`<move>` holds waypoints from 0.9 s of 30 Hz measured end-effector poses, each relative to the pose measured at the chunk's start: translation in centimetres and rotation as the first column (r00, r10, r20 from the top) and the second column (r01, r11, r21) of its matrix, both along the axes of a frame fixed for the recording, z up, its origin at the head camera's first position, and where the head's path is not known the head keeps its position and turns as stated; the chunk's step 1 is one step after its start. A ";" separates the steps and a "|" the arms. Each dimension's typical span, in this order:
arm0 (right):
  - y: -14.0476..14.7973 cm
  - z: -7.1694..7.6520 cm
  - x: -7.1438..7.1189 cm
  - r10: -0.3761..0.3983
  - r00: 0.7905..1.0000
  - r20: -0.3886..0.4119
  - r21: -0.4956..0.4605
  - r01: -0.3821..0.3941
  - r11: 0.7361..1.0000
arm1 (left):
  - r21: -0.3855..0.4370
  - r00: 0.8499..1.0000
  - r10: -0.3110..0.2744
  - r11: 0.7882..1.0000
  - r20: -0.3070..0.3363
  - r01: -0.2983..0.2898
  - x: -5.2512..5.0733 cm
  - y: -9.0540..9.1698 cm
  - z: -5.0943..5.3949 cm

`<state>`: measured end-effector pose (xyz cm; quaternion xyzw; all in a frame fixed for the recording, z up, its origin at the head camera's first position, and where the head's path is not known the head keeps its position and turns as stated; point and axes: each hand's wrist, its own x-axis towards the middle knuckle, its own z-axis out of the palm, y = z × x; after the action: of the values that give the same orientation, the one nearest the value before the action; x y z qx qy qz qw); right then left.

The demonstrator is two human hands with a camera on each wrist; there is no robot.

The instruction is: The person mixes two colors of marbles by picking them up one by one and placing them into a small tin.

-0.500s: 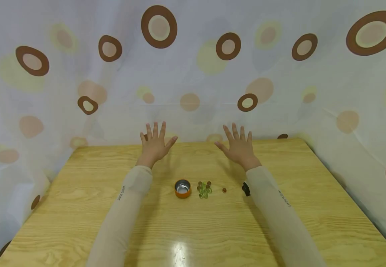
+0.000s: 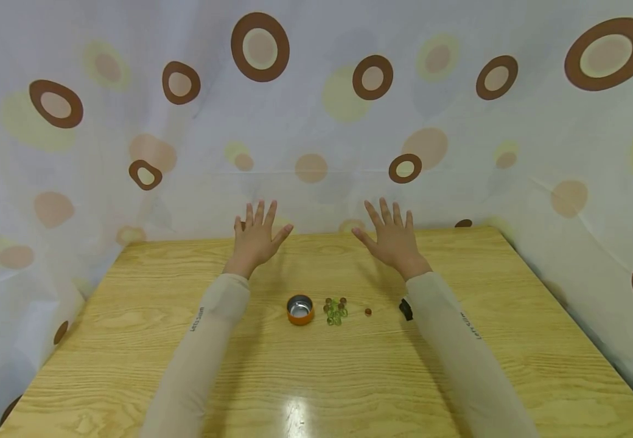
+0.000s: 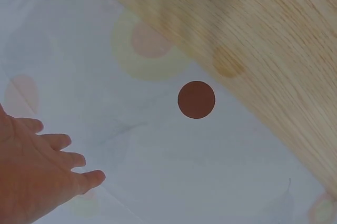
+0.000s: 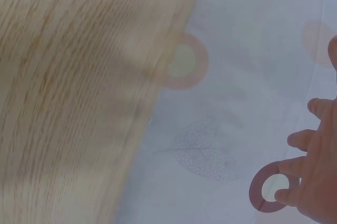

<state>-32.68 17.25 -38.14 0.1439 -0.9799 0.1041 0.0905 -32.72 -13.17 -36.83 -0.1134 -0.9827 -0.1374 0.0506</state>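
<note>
My left hand (image 2: pixel 253 245) is held out over the far part of the table with its fingers spread, and nothing is in it. On the other side my right hand (image 2: pixel 395 244) is stretched forward in the same way, also bare. Between the forearms sits a small round orange bowl (image 2: pixel 300 320) with a shiny metal inside. Just right of it lies a cluster of small glassy pieces like marbles, several green (image 2: pixel 337 319) and several brown (image 2: pixel 342 300). A single brown marble (image 2: pixel 368 312) lies apart, farther right. Neither hand touches any of these.
Beside the right sleeve (image 2: pixel 448 328) is a small black object (image 2: pixel 406 309), partly covered by that sleeve. The wooden table (image 2: pixel 316 377) ends at a pale curtain (image 2: pixel 311 109) with brown rings, which hangs behind it and along both sides.
My left hand has shifted very slightly to the right, its fingers leaning a little more that way. The right hand barely differs. The bowl and marbles stay put.
</note>
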 end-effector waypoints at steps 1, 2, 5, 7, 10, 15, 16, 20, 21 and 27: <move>0.0 0.0 0.0 0.004 1.000 -0.008 -0.002 -0.004 1.000 | -0.005 1.000 -0.005 1.000 -0.005 0.005 0.0 0.0 0.0; 0.0 0.0 0.0 0.009 1.000 -0.016 -0.008 -0.009 1.000 | -0.009 1.000 -0.009 1.000 -0.011 0.009 0.1 0.0 0.1; 0.0 0.2 0.0 0.027 0.999 -0.038 -0.025 -0.028 0.999 | -0.005 1.000 -0.023 1.000 -0.020 0.023 0.3 0.0 0.3; 0.0 0.2 0.0 0.035 0.998 -0.048 -0.036 -0.037 0.999 | 0.003 0.999 -0.035 0.999 -0.016 0.035 0.4 0.1 0.5; -0.1 0.4 0.1 0.045 0.998 -0.052 -0.063 -0.049 0.997 | 0.026 0.999 -0.052 0.998 0.003 0.052 0.8 0.2 0.9; -0.3 0.9 0.5 0.052 0.998 -0.045 -0.113 -0.057 0.992 | 0.029 0.997 -0.077 0.997 0.007 0.077 1.3 0.4 1.5; -0.3 1.0 0.6 0.054 0.998 -0.041 -0.121 -0.058 0.991 | 0.029 0.997 -0.080 0.996 0.001 0.080 1.4 0.4 1.6; -0.3 1.2 0.8 0.057 0.998 -0.032 -0.148 -0.062 0.987 | 0.022 0.996 -0.091 0.996 -0.017 0.091 1.8 0.4 1.9; -0.2 1.2 0.9 0.059 0.998 -0.032 -0.154 -0.063 0.986 | 0.023 0.995 -0.095 0.995 -0.022 0.096 1.9 0.4 2.0; -0.2 1.2 1.4 0.079 0.996 -0.028 -0.197 -0.083 0.977 | 0.025 0.989 -0.144 0.989 -0.023 0.144 2.7 0.5 2.0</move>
<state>-31.24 17.08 -36.93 0.1750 -0.9571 0.2030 0.1099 -30.07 -12.70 -34.83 -0.1849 -0.9695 -0.1524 0.0524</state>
